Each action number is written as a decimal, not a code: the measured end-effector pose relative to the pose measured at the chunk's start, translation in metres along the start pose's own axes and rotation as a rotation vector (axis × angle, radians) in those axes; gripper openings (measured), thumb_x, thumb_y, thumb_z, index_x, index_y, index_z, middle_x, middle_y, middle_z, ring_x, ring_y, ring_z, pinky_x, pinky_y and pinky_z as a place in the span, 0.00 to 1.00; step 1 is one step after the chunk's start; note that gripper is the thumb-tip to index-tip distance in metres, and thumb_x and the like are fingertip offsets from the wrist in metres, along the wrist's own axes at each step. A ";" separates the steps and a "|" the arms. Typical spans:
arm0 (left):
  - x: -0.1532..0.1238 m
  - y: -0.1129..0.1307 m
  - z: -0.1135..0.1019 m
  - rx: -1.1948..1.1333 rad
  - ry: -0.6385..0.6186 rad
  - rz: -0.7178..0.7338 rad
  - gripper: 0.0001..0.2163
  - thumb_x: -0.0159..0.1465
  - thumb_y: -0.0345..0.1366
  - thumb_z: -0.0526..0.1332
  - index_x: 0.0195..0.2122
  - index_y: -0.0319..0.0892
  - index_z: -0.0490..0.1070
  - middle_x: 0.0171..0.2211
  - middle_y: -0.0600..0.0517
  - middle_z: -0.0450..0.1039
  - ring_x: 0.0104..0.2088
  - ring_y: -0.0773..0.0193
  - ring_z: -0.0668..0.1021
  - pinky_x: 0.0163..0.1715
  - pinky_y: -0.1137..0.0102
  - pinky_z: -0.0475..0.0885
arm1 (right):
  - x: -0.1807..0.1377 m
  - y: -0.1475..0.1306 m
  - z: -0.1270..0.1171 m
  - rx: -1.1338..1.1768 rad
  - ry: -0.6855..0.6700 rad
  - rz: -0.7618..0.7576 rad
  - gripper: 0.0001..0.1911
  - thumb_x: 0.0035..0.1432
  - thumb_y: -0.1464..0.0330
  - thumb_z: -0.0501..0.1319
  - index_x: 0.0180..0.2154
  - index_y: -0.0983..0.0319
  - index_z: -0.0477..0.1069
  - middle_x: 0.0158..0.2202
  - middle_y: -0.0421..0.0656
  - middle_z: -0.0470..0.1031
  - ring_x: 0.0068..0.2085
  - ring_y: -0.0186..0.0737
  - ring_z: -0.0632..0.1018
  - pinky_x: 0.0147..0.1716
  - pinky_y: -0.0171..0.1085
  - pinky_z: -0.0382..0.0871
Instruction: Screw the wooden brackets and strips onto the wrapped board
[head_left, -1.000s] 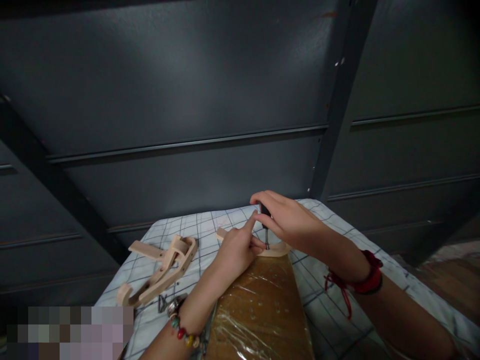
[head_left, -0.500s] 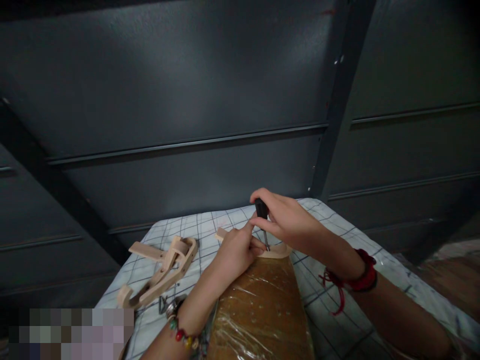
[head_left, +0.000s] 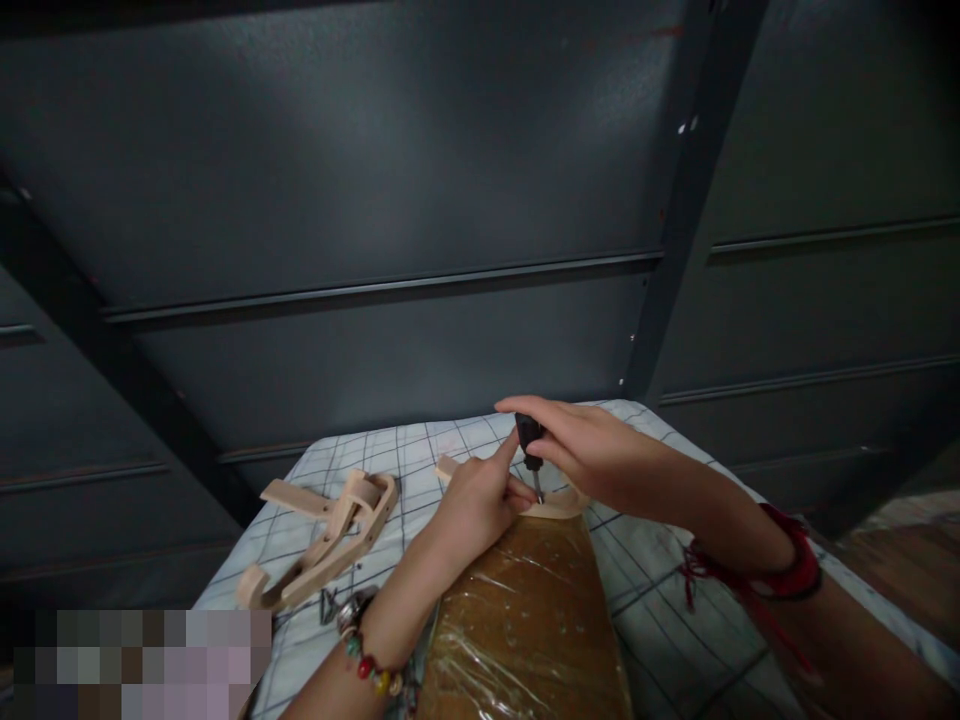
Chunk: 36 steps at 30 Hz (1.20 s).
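Observation:
My right hand [head_left: 600, 455] is on the black handle of a screwdriver [head_left: 529, 440], thumb on one side and fingers extended over the top. The screwdriver stands nearly upright, its metal tip down at a curved pale wooden piece [head_left: 561, 504]. My left hand [head_left: 480, 505] grips that wooden piece from the left, its lower fingers beside the tip and its index finger raised against the screwdriver handle. The wooden piece rests at the far end of a brown box [head_left: 536, 620] wrapped in clear plastic. My left hand hides part of the wood.
Left of my hands, several joined wooden parts [head_left: 330, 545] lie on the checked cloth [head_left: 405, 450]. Small dark metal bits [head_left: 328, 606] lie near my left wrist. A dark panelled metal wall [head_left: 390, 360] stands right behind the cloth-covered surface.
My right hand has turned on the screwdriver handle, its fingers straighter and its forearm further right and lower. My left hand keeps its place on the wooden piece. The view has shifted slightly.

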<state>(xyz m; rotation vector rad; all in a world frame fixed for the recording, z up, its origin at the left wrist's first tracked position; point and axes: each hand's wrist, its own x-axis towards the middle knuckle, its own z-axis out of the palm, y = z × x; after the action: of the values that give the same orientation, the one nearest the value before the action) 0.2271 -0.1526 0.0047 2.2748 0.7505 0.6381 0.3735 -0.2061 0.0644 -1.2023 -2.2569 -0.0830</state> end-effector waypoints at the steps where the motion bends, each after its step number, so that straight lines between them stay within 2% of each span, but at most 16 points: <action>1: 0.000 0.001 0.000 -0.005 0.001 -0.001 0.23 0.51 0.22 0.56 0.49 0.37 0.59 0.29 0.49 0.77 0.29 0.63 0.78 0.29 0.72 0.71 | 0.001 -0.001 -0.001 -0.001 0.015 0.018 0.17 0.56 0.74 0.49 0.48 0.65 0.59 0.47 0.47 0.69 0.47 0.39 0.70 0.44 0.37 0.64; 6: -0.001 0.004 -0.001 0.032 0.014 -0.017 0.22 0.51 0.21 0.55 0.49 0.37 0.59 0.28 0.49 0.77 0.29 0.62 0.78 0.28 0.72 0.71 | 0.006 -0.001 0.005 -0.090 0.088 0.095 0.11 0.55 0.70 0.53 0.42 0.64 0.63 0.37 0.45 0.72 0.37 0.39 0.73 0.36 0.37 0.66; 12: 0.000 0.002 0.001 0.032 0.026 -0.029 0.15 0.51 0.22 0.56 0.40 0.36 0.64 0.28 0.48 0.77 0.28 0.63 0.78 0.28 0.72 0.71 | 0.002 -0.002 0.010 -0.218 0.081 0.056 0.10 0.55 0.68 0.52 0.40 0.62 0.64 0.37 0.46 0.71 0.37 0.40 0.72 0.33 0.36 0.64; 15: 0.001 0.003 0.002 0.010 0.035 -0.062 0.14 0.49 0.24 0.60 0.38 0.37 0.65 0.27 0.49 0.76 0.28 0.62 0.78 0.28 0.71 0.71 | 0.002 -0.004 0.010 -0.247 0.085 0.053 0.09 0.55 0.68 0.52 0.38 0.62 0.65 0.35 0.45 0.71 0.35 0.39 0.72 0.30 0.35 0.63; 18: 0.002 0.007 0.004 0.047 0.081 -0.100 0.13 0.47 0.29 0.64 0.35 0.38 0.66 0.26 0.50 0.76 0.28 0.61 0.78 0.29 0.69 0.71 | 0.005 -0.004 0.008 -0.229 0.076 0.070 0.08 0.55 0.68 0.52 0.38 0.62 0.65 0.34 0.45 0.71 0.35 0.38 0.72 0.30 0.35 0.63; 21: 0.002 0.011 0.007 0.180 0.147 -0.125 0.08 0.48 0.31 0.65 0.28 0.38 0.67 0.26 0.49 0.76 0.29 0.58 0.77 0.29 0.67 0.70 | 0.006 -0.001 0.009 -0.127 0.041 0.073 0.09 0.55 0.69 0.53 0.40 0.62 0.64 0.37 0.45 0.71 0.38 0.40 0.72 0.34 0.36 0.64; 24: 0.001 0.011 0.009 0.228 0.165 -0.114 0.09 0.49 0.30 0.64 0.32 0.39 0.67 0.26 0.49 0.76 0.29 0.57 0.77 0.29 0.66 0.69 | 0.003 0.003 0.011 -0.015 0.022 0.039 0.14 0.55 0.70 0.51 0.45 0.61 0.60 0.44 0.46 0.69 0.43 0.40 0.71 0.38 0.37 0.65; 27: 0.001 0.008 0.011 0.162 0.145 -0.093 0.15 0.49 0.29 0.64 0.39 0.38 0.65 0.27 0.50 0.77 0.29 0.60 0.78 0.29 0.68 0.70 | -0.001 0.006 0.009 0.014 -0.004 -0.034 0.19 0.56 0.72 0.49 0.51 0.62 0.55 0.49 0.48 0.66 0.47 0.40 0.70 0.42 0.38 0.64; 29: 0.001 0.005 0.010 0.105 0.119 -0.076 0.17 0.49 0.28 0.63 0.41 0.39 0.64 0.27 0.52 0.76 0.28 0.62 0.77 0.29 0.69 0.70 | -0.002 0.005 0.006 0.012 -0.008 -0.015 0.19 0.56 0.72 0.48 0.51 0.63 0.55 0.49 0.48 0.66 0.47 0.40 0.70 0.43 0.38 0.63; 32: 0.001 0.003 0.008 0.078 0.077 -0.061 0.15 0.49 0.28 0.62 0.39 0.39 0.66 0.27 0.52 0.76 0.27 0.64 0.77 0.29 0.71 0.70 | 0.001 0.000 0.003 0.005 -0.007 0.084 0.15 0.56 0.73 0.50 0.47 0.64 0.59 0.42 0.48 0.71 0.41 0.39 0.72 0.38 0.36 0.65; 36: 0.000 0.006 0.005 0.182 0.075 -0.070 0.02 0.50 0.29 0.61 0.25 0.39 0.69 0.26 0.50 0.76 0.27 0.62 0.77 0.29 0.69 0.70 | 0.005 -0.006 0.007 -0.106 -0.004 0.103 0.09 0.54 0.69 0.53 0.39 0.62 0.61 0.33 0.44 0.70 0.30 0.37 0.71 0.29 0.35 0.63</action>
<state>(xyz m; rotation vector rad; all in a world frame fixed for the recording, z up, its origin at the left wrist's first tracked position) 0.2319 -0.1586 0.0053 2.3875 0.9548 0.6488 0.3634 -0.2035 0.0625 -1.3735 -2.2136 -0.1625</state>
